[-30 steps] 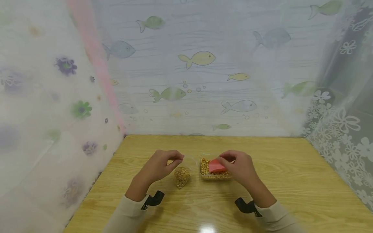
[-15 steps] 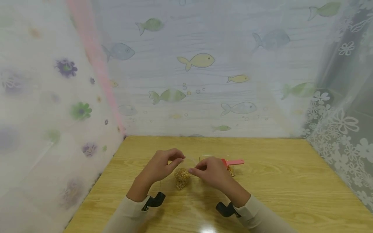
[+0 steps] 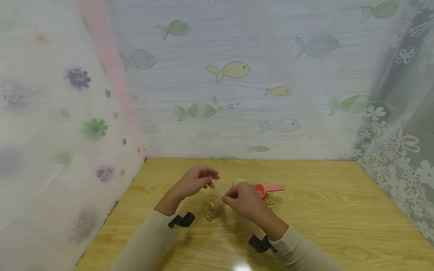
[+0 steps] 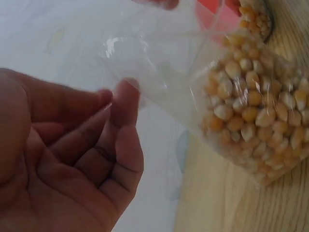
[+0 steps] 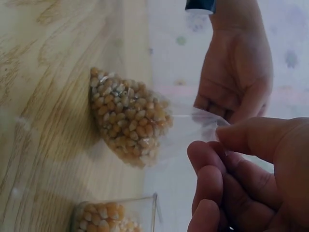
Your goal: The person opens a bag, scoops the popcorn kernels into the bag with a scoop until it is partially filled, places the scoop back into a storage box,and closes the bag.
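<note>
Both hands are up over the middle of the bench [image 3: 339,210], meeting at the mouth of a small clear bag [image 3: 213,206] of yellow corn kernels. The right hand [image 3: 245,201] pinches the bag's top edge between thumb and forefinger, and the right wrist view shows that pinch plainly. The left hand [image 3: 196,181] is at the opposite side of the opening, fingers loosely curled, fingertips [image 4: 126,96] just touching the clear film; whether it truly grips the film I cannot tell.

The bag hangs between the two hands, its filled bottom resting on the bench, its long axis running from that heavy end up and away to the open top. So the kernels sit below and slightly toward the person, the mouth at fingertip level. The right hand has the firmer hold.

Just beside the right hand, on its far right side, stands a clear tub [image 3: 269,199] of more kernels, with a pink scoop [image 3: 268,189] lying across it, handle pointing right.

No brand, label or readable writing shows on bag, tub or scoop.
</note>
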`<state>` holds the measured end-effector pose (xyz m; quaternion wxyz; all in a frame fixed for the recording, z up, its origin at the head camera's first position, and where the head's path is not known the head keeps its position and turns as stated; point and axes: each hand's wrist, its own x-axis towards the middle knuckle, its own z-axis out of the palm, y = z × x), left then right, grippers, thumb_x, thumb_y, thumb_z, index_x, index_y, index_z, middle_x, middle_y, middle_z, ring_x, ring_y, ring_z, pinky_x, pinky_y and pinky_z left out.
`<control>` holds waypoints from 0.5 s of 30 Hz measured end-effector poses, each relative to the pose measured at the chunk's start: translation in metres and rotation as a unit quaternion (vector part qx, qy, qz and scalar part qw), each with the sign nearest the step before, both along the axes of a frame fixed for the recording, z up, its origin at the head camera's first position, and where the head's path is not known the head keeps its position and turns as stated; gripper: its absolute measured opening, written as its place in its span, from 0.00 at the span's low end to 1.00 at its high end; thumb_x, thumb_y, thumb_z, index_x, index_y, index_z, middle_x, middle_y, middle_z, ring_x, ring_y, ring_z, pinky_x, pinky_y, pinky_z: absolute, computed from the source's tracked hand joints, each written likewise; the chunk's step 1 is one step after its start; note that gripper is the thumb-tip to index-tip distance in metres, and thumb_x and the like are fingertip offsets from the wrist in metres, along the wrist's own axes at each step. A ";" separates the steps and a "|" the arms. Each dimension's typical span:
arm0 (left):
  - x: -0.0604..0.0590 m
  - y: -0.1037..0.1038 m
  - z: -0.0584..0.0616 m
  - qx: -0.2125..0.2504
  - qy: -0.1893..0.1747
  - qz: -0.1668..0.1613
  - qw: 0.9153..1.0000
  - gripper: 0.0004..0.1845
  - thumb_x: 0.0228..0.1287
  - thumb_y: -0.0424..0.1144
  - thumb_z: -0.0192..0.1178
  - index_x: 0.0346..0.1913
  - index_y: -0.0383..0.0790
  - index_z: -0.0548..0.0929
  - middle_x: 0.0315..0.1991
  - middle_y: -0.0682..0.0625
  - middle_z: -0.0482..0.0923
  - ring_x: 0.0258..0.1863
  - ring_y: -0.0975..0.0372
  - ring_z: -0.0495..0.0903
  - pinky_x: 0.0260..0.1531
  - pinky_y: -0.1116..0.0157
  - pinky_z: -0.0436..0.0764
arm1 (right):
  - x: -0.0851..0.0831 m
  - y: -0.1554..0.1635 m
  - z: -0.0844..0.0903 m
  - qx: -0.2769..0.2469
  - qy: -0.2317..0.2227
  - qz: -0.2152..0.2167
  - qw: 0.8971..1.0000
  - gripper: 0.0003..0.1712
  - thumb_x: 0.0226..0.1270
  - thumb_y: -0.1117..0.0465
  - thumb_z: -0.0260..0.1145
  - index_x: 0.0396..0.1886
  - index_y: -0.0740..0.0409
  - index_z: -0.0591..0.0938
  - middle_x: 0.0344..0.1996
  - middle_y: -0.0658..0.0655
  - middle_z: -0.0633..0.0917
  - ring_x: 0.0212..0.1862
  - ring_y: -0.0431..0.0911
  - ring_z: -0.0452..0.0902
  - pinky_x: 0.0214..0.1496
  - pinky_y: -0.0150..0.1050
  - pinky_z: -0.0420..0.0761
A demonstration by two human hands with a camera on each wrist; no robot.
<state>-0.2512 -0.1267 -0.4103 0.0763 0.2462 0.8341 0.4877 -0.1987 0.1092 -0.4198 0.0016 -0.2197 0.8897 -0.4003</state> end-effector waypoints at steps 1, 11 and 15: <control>-0.003 -0.001 0.000 -0.002 -0.010 -0.011 1.000 0.15 0.80 0.33 0.53 0.62 0.41 0.83 0.56 0.44 0.86 0.44 0.53 0.88 0.45 0.49 0.84 | 0.000 0.000 0.000 0.000 0.000 0.002 1.000 0.10 0.71 0.54 0.72 0.34 0.53 0.94 0.26 0.44 0.89 0.27 0.37 0.81 0.29 0.37 0.82; -0.020 -0.014 -0.006 -0.069 -0.010 -0.055 0.996 0.11 0.74 0.36 0.64 0.55 0.44 0.89 0.50 0.50 0.88 0.49 0.61 0.86 0.51 0.59 0.86 | 0.000 0.002 0.005 0.016 0.026 0.017 0.999 0.08 0.69 0.61 0.69 0.33 0.53 0.93 0.27 0.44 0.89 0.26 0.35 0.80 0.30 0.34 0.82; -0.021 -0.019 -0.007 -0.086 0.005 -0.068 0.994 0.09 0.74 0.40 0.66 0.51 0.48 0.90 0.48 0.52 0.89 0.48 0.61 0.87 0.51 0.58 0.86 | -0.001 0.005 0.009 0.026 0.044 0.017 0.999 0.09 0.69 0.62 0.69 0.31 0.49 0.93 0.27 0.44 0.89 0.26 0.34 0.79 0.29 0.32 0.82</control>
